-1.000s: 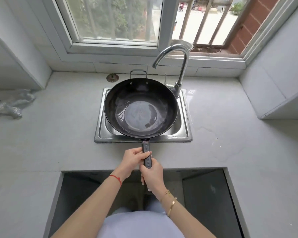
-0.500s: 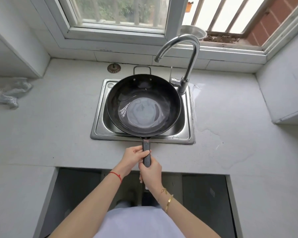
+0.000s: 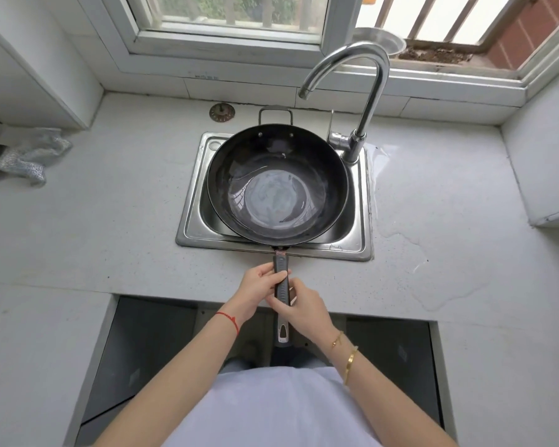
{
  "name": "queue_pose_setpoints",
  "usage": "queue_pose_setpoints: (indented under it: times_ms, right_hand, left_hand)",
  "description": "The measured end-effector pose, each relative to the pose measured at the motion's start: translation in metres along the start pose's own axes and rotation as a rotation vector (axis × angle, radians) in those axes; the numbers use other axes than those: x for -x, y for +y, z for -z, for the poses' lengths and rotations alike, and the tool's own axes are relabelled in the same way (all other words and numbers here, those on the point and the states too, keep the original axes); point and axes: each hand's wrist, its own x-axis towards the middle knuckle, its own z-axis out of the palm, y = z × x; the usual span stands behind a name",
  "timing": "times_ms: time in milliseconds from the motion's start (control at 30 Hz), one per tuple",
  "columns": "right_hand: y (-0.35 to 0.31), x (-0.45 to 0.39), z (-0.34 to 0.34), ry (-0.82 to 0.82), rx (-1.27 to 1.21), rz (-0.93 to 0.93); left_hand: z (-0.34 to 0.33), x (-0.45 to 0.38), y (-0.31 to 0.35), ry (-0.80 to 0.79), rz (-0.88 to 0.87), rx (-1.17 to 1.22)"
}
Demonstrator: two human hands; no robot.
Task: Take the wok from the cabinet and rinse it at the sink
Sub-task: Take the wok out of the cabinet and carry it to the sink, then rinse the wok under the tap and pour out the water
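Both my hands wrap the wok's handle [image 3: 281,279] at lower centre, left hand [image 3: 255,290] ahead, right hand [image 3: 304,308] behind. The wok [image 3: 277,185] sits over the sink [image 3: 191,217], water pooled inside, faucet [image 3: 362,91] above right.

Water [image 3: 273,201] now swirled across wok [image 3: 320,175]

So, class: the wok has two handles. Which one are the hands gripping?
The long black straight handle, pointing toward the person: left hand and right hand both grip it. The small metal loop handle by the window stays free.
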Motion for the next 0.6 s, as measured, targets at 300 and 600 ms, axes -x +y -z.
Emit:
queue_pose_setpoints:
  times_ms: [300,600]
  right_hand:
    - [0.007,-0.040,0.092,0.203,0.109,0.216]
    - [-0.054,-0.180,0.190,0.333,-0.035,0.214]
  left_hand:
    - [-0.010,-0.004,-0.004,0.057,-0.013,-0.060]
    - [-0.015,-0.004,-0.009,0.099,-0.012,0.039]
